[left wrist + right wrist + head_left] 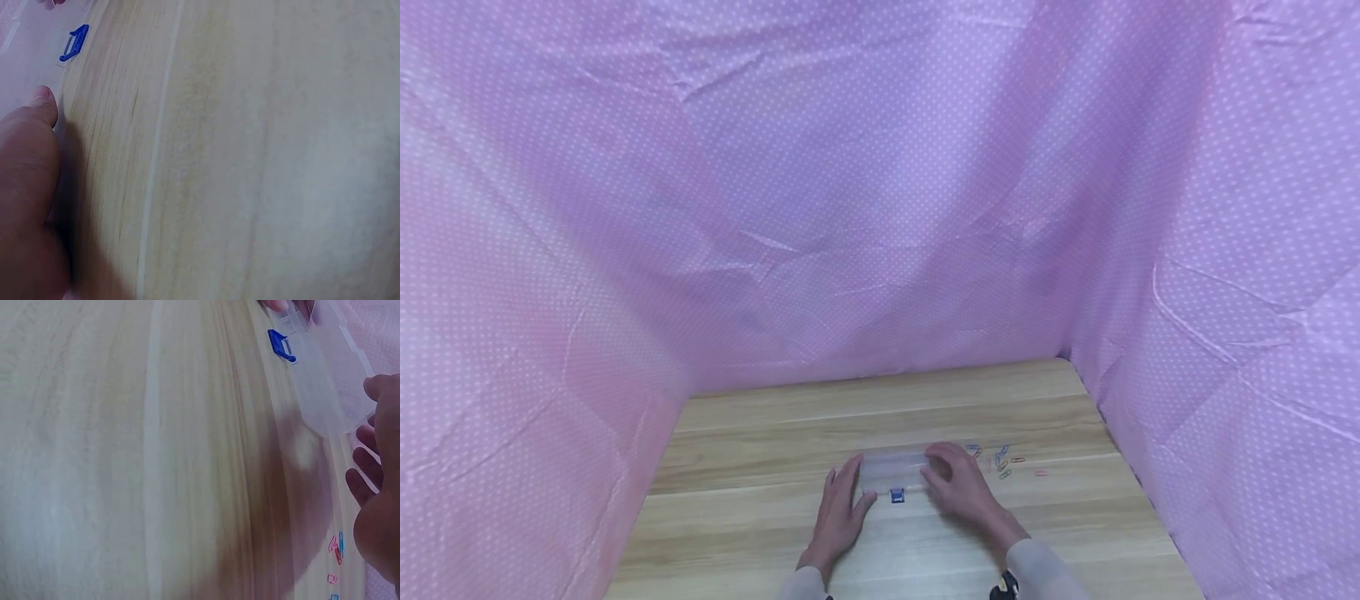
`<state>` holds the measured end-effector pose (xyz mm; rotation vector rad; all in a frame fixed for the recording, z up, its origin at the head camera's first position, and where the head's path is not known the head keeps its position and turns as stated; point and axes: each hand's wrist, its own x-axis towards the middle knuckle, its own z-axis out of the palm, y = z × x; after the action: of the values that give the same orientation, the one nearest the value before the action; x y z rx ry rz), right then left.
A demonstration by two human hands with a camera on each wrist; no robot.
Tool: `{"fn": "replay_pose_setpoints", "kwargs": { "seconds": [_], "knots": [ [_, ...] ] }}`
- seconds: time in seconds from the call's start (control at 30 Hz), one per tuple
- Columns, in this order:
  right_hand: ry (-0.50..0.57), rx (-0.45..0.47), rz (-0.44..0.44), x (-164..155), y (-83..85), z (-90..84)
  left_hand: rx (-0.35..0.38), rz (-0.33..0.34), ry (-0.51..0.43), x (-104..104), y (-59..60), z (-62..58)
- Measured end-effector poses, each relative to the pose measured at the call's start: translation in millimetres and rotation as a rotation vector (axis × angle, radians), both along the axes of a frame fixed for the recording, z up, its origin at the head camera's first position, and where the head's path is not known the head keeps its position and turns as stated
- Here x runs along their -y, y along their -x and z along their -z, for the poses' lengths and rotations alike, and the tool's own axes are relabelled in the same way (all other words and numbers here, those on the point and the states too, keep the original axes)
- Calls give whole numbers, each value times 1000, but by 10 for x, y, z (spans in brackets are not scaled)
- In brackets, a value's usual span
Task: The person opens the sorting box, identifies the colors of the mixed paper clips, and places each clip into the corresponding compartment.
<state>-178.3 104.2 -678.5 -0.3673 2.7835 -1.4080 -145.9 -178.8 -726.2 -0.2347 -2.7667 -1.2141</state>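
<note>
Your left hand (838, 515) holds the left end of the clear plastic box (895, 472), thumb curled against its near edge by the blue latch (897, 496). Your right hand (958, 486) grips the right end, fingers curled over the top. The box lies flat on the wooden table (760, 508) between both hands — at 12 o'clock from your wrists. Loose coloured paper clips (1002, 462) lie scattered just beside your right hand, at its 2 o'clock.
</note>
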Motion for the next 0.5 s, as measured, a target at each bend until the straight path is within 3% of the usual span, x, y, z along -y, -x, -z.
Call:
{"fn": "replay_pose_setpoints", "kwargs": {
  "seconds": [0.4, 0.5],
  "knots": [
    [24, -65, 45, 35, 32, -104, -8, -4, -19, 1, -11, -1],
    [17, -119, 56, 45, 55, -100, -10, -5, -18, 2, -13, -1]
  ]
}}
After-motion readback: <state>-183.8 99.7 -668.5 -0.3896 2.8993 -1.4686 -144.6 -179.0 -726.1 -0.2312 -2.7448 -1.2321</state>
